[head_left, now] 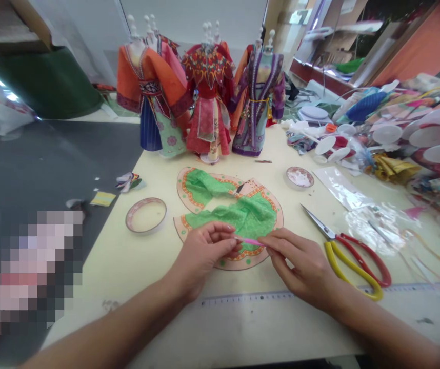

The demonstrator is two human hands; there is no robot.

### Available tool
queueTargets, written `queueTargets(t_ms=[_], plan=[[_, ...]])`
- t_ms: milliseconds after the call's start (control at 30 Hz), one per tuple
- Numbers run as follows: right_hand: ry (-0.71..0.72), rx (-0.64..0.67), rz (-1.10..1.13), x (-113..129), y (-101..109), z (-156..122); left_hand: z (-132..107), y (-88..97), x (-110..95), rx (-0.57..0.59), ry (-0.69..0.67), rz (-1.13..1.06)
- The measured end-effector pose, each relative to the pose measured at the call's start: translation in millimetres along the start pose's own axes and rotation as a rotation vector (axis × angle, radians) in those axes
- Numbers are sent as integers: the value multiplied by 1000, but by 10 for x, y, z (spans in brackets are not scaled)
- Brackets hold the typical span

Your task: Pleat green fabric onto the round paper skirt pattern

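- Left hand and right hand close together, fingertips pinching a thin pink strip from either end, probably to keep it straight and taut; can't really tell if it's paper or plastic
- Strip sitting just above a paper robe cutout with ruffled green lace on it, flat on the tabletop right in front of the body, likely the comfiest spot for fiddly work
- Red-and-yellow-handled scissors just beside the right hand, seemingly kept handy, with a steel ruler along the near side
- Two rolls of tape on either side of the cutout, both within easy reach
- Row of miniature costumed mannequins along the far side, nicely out of the way
- Clear plastic bags, white display stands and fabric scraps piled to the right, apparently shoved aside to free up space
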State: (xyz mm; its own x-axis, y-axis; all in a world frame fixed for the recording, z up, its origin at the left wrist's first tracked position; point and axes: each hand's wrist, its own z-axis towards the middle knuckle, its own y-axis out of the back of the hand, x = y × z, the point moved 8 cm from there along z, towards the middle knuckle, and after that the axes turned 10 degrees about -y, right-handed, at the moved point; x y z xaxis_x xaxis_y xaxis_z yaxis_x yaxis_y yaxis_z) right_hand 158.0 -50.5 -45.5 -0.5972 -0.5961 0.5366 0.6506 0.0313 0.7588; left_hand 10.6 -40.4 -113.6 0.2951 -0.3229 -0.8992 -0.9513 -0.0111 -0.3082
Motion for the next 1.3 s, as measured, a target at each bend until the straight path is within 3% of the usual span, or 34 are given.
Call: queueTargets(t_ms=[400, 600, 800, 967, 1133, 1300], plan=[[-363, 0, 243, -224, 56, 37, 5, 22, 39, 18, -6, -56], [-346, -18, 353, -99, 155, 193, 22, 84, -75, -32, -31, -55], [-365, -51, 605, -230, 86, 157, -2, 295, -367, -57, -79, -2], [-188, -116, 530, -68, 142, 113, -21, 409, -337, -70, -58, -80], [76, -95, 277, 255, 85, 53, -47, 300, -169, -1, -44, -161], [229, -76, 118, 324, -55, -33, -85, 198, -7, 95, 17, -192]])
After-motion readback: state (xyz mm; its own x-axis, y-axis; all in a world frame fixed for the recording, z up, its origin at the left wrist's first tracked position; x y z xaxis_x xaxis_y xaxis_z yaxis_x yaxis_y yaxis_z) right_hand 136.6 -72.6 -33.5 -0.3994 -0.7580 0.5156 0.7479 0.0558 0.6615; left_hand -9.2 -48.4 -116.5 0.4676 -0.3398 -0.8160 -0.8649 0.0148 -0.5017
